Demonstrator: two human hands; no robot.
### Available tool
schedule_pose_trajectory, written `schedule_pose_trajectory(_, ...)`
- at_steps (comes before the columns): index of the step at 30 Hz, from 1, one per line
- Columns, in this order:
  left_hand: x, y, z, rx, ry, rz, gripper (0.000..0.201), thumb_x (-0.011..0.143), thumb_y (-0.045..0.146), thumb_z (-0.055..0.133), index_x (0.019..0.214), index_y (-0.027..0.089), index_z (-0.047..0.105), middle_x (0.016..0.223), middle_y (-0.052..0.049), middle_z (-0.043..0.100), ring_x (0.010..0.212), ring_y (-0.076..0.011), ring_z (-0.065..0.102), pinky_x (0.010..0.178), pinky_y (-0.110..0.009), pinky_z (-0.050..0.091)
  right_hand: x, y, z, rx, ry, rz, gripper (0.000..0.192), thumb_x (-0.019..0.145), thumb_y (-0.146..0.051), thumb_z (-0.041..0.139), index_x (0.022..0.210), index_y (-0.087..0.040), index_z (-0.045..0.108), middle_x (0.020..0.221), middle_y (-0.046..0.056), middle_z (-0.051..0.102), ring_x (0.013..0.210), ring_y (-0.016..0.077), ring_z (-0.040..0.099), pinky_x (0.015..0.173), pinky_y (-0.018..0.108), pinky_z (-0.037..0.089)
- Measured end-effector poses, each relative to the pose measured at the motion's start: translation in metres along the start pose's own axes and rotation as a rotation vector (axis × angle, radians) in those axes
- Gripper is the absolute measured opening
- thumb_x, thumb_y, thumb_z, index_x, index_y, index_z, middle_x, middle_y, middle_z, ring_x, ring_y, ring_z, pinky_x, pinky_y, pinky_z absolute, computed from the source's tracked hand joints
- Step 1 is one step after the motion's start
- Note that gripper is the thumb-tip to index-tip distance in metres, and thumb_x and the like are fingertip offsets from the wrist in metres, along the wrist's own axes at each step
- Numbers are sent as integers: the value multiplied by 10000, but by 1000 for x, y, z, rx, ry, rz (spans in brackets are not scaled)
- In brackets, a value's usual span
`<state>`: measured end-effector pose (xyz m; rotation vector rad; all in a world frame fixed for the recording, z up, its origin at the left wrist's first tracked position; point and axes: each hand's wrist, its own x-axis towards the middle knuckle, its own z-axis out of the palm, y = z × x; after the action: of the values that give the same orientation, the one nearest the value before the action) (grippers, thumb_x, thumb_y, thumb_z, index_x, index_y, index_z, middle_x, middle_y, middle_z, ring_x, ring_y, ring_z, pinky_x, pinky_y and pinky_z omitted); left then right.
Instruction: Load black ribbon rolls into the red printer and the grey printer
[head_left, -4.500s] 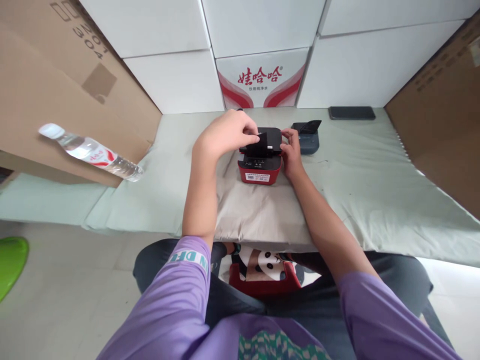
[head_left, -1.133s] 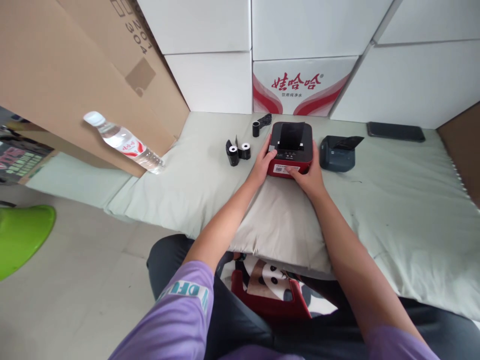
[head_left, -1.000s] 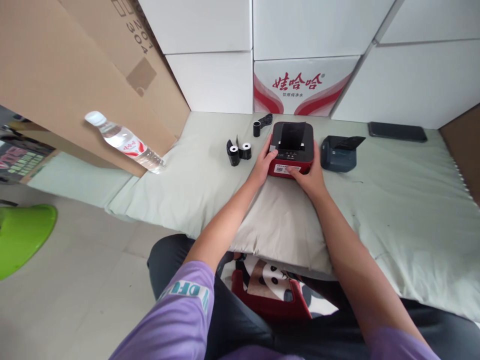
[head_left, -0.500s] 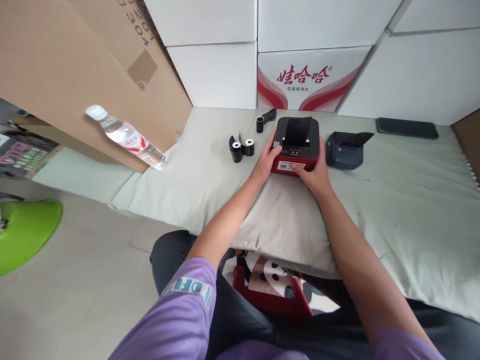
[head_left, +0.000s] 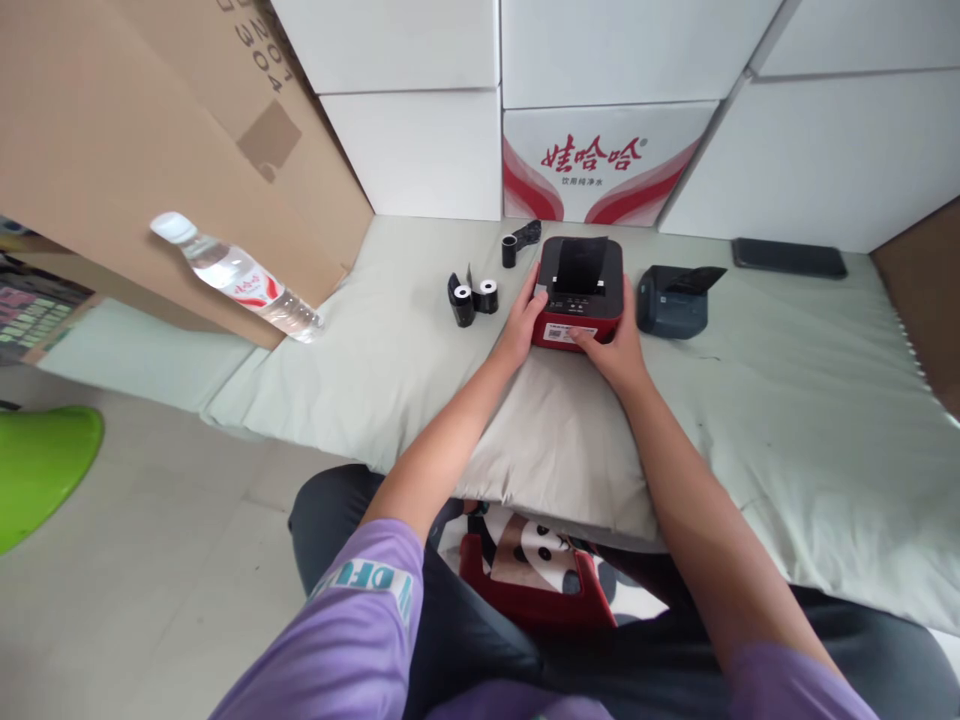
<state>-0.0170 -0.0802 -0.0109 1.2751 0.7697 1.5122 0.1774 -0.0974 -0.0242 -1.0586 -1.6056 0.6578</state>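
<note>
A red and black label printer (head_left: 577,285) with a black strip coming out of its top sits on the pale green cloth, between my two hands. My left hand (head_left: 523,322) grips its left side, thumb on the top edge. My right hand (head_left: 619,350) clasps the right side, its thumb lying across the white sticker on the front. Just right of it stands a smaller dark printer (head_left: 673,302), also with a black strip out of its top. Small black rolls (head_left: 474,298) lie to the left, and another black roll (head_left: 510,250) with a crumpled tail is behind them.
A water bottle (head_left: 244,280) leans at the left by a big cardboard box (head_left: 180,130). White boxes (head_left: 420,150) line the back. A black phone (head_left: 789,258) lies at the back right. Below the cloth-covered surface (head_left: 765,420) shows a red stool (head_left: 532,600); a green chair (head_left: 45,470) stands left.
The whole view has shifted slightly, so everything appears a little further left. Both hands keep the same hold on the red and black printer.
</note>
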Motion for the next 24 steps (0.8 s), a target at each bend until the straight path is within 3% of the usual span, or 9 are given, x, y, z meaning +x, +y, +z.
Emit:
schedule_pose_trajectory(6,-3,7,3,31,14,24,786,976,713,580,1645,304,527,1788,45,411,1722,-226,274,1436,-377,174,-1,-5,0,23,13,27,1315,687,-786,876,1728,-286,246,1820,148,328,1700,376,340,1420,620,250)
schedule_pose_trajectory(11,-2,6,4,28,52,28,850,970,731,557,1654,228,518,1787,-20,418,1712,-246,302,1431,-382,186,-1,-6,-1,38,13,42,1339,662,-754,908,1728,-288,245,1825,153,322,1691,374,356,1416,628,246)
schedule_pose_trajectory(18,-2,6,4,43,63,36,813,974,756,503,1634,284,542,1776,6,443,1699,-215,327,1417,-356,195,1,-4,2,47,22,46,1330,653,-775,890,1715,-264,274,1812,171,344,1691,376,357,1412,632,247)
schedule_pose_trajectory(24,-1,7,2,108,97,109,834,959,800,509,1595,265,585,1731,-50,500,1666,-262,373,1393,-370,220,2,-5,3,45,30,42,1391,620,-822,879,1717,-228,263,1810,192,341,1695,366,349,1421,601,239)
